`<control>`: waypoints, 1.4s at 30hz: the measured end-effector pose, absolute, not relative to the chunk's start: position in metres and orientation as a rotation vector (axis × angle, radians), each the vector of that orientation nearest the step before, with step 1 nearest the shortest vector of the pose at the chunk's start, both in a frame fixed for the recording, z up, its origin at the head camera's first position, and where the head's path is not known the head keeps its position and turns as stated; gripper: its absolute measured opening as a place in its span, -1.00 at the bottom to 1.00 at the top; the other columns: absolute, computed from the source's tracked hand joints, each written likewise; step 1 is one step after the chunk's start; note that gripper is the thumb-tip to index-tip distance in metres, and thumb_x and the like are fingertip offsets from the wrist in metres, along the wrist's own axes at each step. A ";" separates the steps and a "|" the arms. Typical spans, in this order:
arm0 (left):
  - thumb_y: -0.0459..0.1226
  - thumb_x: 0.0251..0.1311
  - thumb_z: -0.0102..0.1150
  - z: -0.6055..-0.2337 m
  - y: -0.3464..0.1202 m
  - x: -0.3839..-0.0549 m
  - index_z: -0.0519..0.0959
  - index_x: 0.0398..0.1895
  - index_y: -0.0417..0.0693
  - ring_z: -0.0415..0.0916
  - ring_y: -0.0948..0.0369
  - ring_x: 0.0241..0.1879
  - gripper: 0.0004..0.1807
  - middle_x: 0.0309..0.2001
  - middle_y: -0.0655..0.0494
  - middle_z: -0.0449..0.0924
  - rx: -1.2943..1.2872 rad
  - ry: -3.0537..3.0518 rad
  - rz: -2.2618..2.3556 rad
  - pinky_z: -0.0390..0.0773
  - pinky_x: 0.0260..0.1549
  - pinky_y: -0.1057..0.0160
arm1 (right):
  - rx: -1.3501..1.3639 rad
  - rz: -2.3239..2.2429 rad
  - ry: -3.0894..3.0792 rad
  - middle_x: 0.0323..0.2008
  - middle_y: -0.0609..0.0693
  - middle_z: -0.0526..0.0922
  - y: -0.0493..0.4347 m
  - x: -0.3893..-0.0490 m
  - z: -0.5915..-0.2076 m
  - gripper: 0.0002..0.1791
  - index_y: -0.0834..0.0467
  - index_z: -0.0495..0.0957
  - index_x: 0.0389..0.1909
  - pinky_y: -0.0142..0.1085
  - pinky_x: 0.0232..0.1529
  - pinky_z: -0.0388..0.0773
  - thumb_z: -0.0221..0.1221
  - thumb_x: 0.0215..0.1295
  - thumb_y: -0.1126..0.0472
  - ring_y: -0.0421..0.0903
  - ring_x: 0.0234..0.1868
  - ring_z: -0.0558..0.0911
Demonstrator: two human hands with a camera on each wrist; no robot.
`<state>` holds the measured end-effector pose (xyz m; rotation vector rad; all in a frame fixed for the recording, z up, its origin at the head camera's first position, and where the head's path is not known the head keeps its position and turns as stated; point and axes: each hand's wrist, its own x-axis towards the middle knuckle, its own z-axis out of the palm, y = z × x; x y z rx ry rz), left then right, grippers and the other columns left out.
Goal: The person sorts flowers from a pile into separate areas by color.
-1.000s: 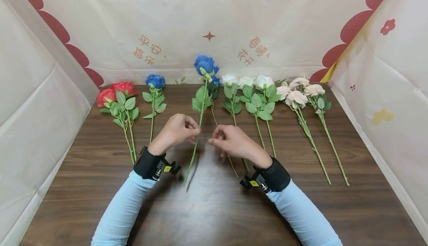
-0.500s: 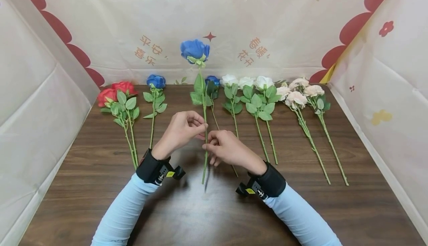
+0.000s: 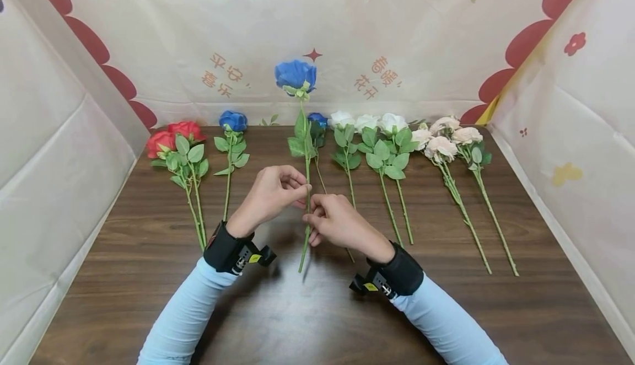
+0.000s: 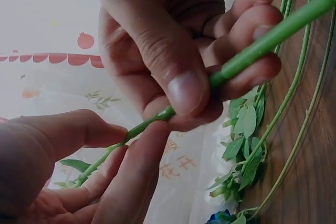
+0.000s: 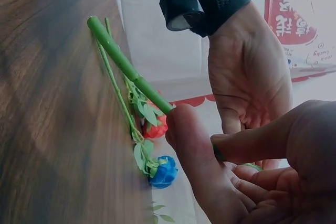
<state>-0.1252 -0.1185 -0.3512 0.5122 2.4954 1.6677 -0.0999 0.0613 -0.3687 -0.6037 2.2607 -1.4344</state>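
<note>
A blue rose stands nearly upright over the middle of the table, its green stem running through both hands. My left hand pinches that stem below the leaves, between thumb and fingers. Lower down, my right hand pinches the same stem, its thumb pressed on it in the left wrist view. The stem's cut end sticks out below the right hand in the right wrist view. Behind the held rose, another blue rose lies on the table, partly covered by its leaves.
Two red roses and a blue rose lie at the left of the brown table. White roses and pale pink flowers lie to the right. A printed cloth walls the back and sides.
The blue rose has come up and more upright, its bloom rising clear of the one behind. My right hand has moved left and taken hold of the stem below my left hand.
</note>
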 end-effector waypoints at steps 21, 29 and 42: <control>0.03 0.08 0.31 -0.329 -0.185 -0.139 0.49 -0.14 -0.15 0.65 0.18 -0.50 -0.52 -0.42 0.05 0.65 0.304 2.673 1.557 0.61 -0.44 0.22 | -0.472 -1.154 2.294 -0.59 0.16 0.61 0.052 -0.146 -0.390 -0.84 0.37 0.38 -0.42 -0.15 -0.49 0.62 0.07 0.36 0.38 0.00 -0.61 0.66; 0.01 0.08 0.32 -0.332 -0.184 -0.138 0.49 -0.17 -0.12 0.65 0.10 -0.47 -0.56 -0.42 0.04 0.64 0.277 2.637 1.586 0.62 -0.46 0.23 | -0.416 -1.066 2.265 -0.55 0.18 0.64 0.044 -0.162 -0.402 -0.88 0.39 0.40 -0.38 -0.19 -0.48 0.63 0.04 0.34 0.41 -0.03 -0.62 0.66; 0.06 0.08 0.30 -0.333 -0.181 -0.139 0.52 -0.17 -0.10 0.65 0.13 -0.48 -0.54 -0.40 0.07 0.64 0.272 2.661 1.503 0.62 -0.48 0.26 | -0.391 -0.994 2.338 -0.61 0.23 0.58 0.041 -0.171 -0.410 -0.39 0.34 -0.06 0.32 -0.17 -0.59 0.60 -0.03 0.33 0.43 0.06 -0.67 0.62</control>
